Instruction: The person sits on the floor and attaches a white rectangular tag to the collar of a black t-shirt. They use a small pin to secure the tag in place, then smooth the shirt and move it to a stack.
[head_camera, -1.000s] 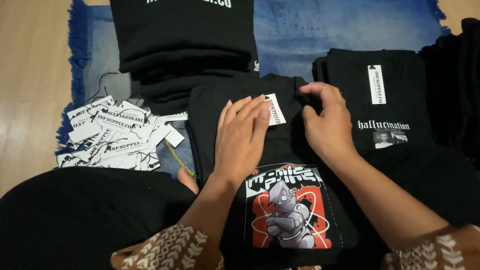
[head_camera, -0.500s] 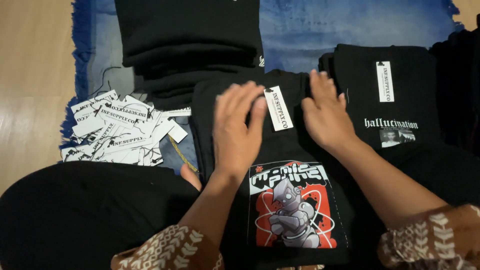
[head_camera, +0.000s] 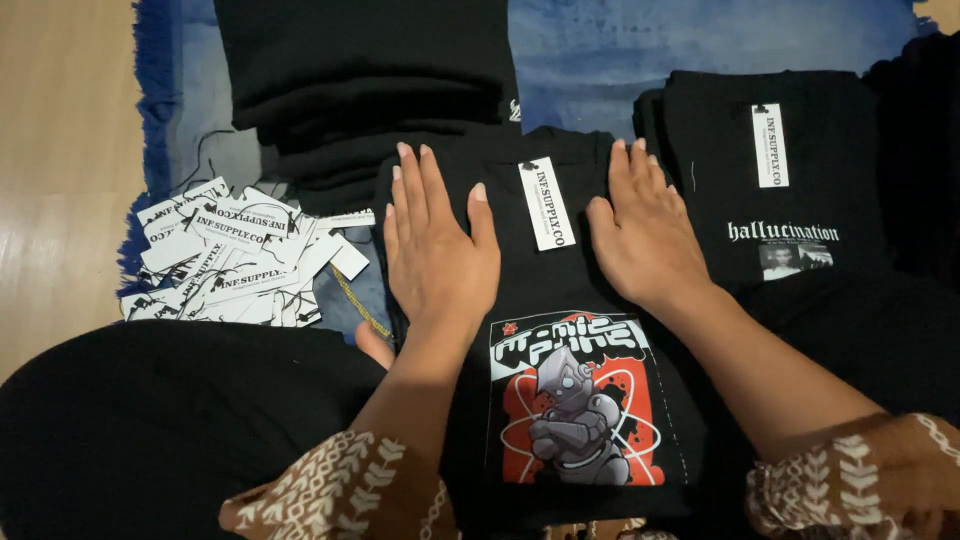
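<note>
Below my head camera, on a blue rug over a wooden floor, lies a folded black shirt with a red and white robot print on its front. My left hand rests flat on the shirt's left half, fingers straight and close together, thumb angled toward a white hang tag that lies at the collar, between my 2 hands. My right hand lies flat on the right half, fingers slightly spread, palm down. Neither hand pinches anything; both press on cloth. I judge the step in hand to be smoothing the tagged shirt flat, with the tag already attached at the neck. A next move, as I read it, calls for an even sweep outward without catching the tag or dragging the fold crooked. Left of the shirt sits a loose heap of white tags on the rug. Behind it stands a stack of plain black garments. To the right lies another folded black shirt with a small photo print, carrying its own white tag, just beside my right hand. Patterned brown sleeves cover both my wrists.
</note>
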